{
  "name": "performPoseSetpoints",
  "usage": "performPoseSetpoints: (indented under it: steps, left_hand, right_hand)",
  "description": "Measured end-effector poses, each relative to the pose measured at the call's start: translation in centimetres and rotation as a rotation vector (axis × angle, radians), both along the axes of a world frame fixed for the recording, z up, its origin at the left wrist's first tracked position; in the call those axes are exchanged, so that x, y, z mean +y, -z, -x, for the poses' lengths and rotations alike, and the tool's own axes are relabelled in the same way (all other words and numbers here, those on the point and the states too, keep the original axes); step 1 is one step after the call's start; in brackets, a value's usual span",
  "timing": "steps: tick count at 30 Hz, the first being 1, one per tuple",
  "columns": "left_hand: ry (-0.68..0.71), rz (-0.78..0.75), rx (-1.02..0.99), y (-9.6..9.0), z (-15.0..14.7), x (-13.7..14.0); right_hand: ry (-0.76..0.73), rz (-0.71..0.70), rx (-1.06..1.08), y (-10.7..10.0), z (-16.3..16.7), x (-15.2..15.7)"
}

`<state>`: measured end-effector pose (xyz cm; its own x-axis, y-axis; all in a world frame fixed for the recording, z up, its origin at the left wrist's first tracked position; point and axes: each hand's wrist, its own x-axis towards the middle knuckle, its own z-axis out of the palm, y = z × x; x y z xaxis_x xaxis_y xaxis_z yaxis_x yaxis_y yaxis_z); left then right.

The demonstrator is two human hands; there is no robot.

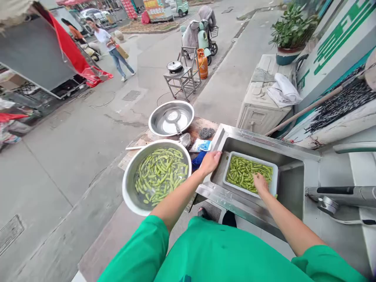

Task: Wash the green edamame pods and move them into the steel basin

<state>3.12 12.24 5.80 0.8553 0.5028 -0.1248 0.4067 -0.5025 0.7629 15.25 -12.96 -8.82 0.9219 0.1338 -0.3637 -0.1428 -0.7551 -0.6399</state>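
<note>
My left hand (210,161) is at the left rim of the metal sink (266,141), its fingers together and apparently curled over the edge. In the sink sits a pale rectangular tub (275,181) of green edamame pods (239,172). My right hand (261,183) reaches down into this tub, fingers closed among the pods and fingertips partly hidden by them. Left of the sink stands a large round metal basin (129,192) with more edamame pods (161,172) in water. My left forearm crosses over its right edge.
Behind the basin are a second metal basin (155,121) holding a perforated ladle (172,116), a scouring pad (206,133), a white-blue packet (202,145) and a blue cloth (198,160). A faucet (337,194) juts in at right. A person (107,43) walks in the street.
</note>
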Motion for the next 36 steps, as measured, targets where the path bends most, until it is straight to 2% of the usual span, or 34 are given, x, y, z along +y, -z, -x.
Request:
performPoseSetpoints:
  steps: [2, 3, 6, 9, 12, 14, 18, 21, 23, 26, 29, 33, 36]
  left_hand:
    - [0.202, -0.049, 0.164, 4.0, -3.4, -2.9]
    - [0.277, -0.096, 0.235, 6.2, -4.8, -4.1]
    - [0.426, -0.257, 0.348, 12.4, -8.7, -6.9]
    - [0.479, -0.376, 0.347, 17.0, -12.0, -8.6]
    - [0.43, -0.47, 0.331, 19.7, -14.5, -9.5]
    - [0.402, -0.524, 0.319, 20.6, -15.6, -10.0]
    - [0.56, -0.592, 0.236, 21.4, -15.8, -10.8]
    - [0.516, -0.603, 0.273, 21.4, -15.1, -11.4]
    - [0.533, -0.567, 0.276, 21.3, -14.7, -11.6]
    - [0.588, -0.477, 0.305, 21.4, -14.2, -11.6]
    - [0.444, -0.373, 0.434, 21.8, -14.2, -11.1]
    - [0.321, -0.132, 0.619, 22.9, -14.0, -10.2]
    - [0.198, 0.092, 0.713, 23.7, -13.2, -9.8]
  right_hand:
    - [-0.007, 0.083, 0.032, 1.6, -1.5, -2.5]
    - [-0.055, 0.139, 0.021, 2.4, -2.4, -3.1]
    - [-0.314, 0.36, -0.068, 4.5, -5.5, -2.7]
    - [-0.524, 0.488, -0.136, 6.2, -8.3, -1.0]
    - [-0.659, 0.518, -0.11, 7.8, -10.0, 0.4]
    - [-0.692, 0.542, -0.008, 8.8, -10.5, 0.7]
    - [-0.683, 0.555, 0.195, 10.1, -10.7, 0.3]
    - [-0.687, 0.54, 0.246, 10.6, -10.3, -0.6]
    - [-0.674, 0.529, 0.257, 10.8, -9.9, -1.2]
    - [-0.657, 0.506, 0.26, 10.9, -9.3, -1.9]
    - [-0.659, 0.484, 0.289, 10.8, -8.8, -2.3]
    - [-0.628, 0.474, 0.291, 10.3, -7.8, -3.2]
    - [-0.461, 0.419, 0.328, 10.2, -6.5, -4.0]
